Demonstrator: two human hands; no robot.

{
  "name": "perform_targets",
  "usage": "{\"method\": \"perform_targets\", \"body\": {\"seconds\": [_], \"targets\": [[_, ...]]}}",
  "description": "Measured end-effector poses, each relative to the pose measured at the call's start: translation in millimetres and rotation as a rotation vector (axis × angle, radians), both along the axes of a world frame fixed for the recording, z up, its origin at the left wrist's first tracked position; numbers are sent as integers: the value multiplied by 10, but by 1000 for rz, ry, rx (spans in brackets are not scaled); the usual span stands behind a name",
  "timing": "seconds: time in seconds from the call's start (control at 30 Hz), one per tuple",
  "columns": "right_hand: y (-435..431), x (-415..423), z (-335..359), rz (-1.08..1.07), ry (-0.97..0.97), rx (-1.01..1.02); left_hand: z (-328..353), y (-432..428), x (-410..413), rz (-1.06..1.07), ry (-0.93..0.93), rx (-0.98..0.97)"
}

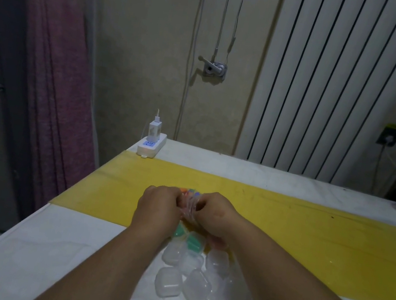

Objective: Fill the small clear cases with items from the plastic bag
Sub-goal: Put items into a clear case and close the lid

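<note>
Dim room, white table (23,247) with a yellow mat (307,238) laid across it, pushed against a beige wall. Both forearms reach forward from the bottom edge and converge at the mat's near half. Left hand (157,205) and right hand (215,214) sit knuckles-up, almost touching, fingers curled inward toward each other. Between them is the plastic bag (189,209), clear and crumpled, with colourful items (189,191) showing at its top just beyond the knuckles. Each grip is clenched on the bag, one from each side; fingertips are hidden under the hands, so the exact pinch can't be seen. Wrists are low, near the table, forearms angled in a V.

Small clear cases (193,286) lie in a loose cluster on the table between and under the forearms, closer to the camera than the hands, several touching. Two green pieces (193,242) sit just beneath the wrists at the far end of that cluster; can't tell whether they are inside cases.

White power strip (151,146) with a charger plugged in rests at the table's far left corner. Purple curtain (56,77) hangs at left, white ribbed radiator (330,79) at right.
</note>
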State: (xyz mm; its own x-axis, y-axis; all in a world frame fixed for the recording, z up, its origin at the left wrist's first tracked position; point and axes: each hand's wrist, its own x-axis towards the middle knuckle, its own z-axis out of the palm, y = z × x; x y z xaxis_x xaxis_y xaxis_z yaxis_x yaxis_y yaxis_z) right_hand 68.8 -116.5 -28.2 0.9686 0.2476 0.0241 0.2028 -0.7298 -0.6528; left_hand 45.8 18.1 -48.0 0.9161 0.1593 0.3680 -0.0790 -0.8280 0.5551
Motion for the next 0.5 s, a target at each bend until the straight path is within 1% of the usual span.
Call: {"method": "perform_targets", "body": {"seconds": [0.13, 0.33, 0.4, 0.5], "targets": [[-24, -23, -13, 5, -12, 61, 4, -9, -4, -5, -29, 21], [3, -31, 54, 25, -59, -31, 12, -6, -15, -17, -22, 2], [-3, -41, 72, -11, -54, -42, 23, -4, -23, -20, -17, -1], [-56, -65, 105, -96, -57, 80, 27, -6, -31, -14, -29, 9]]}}
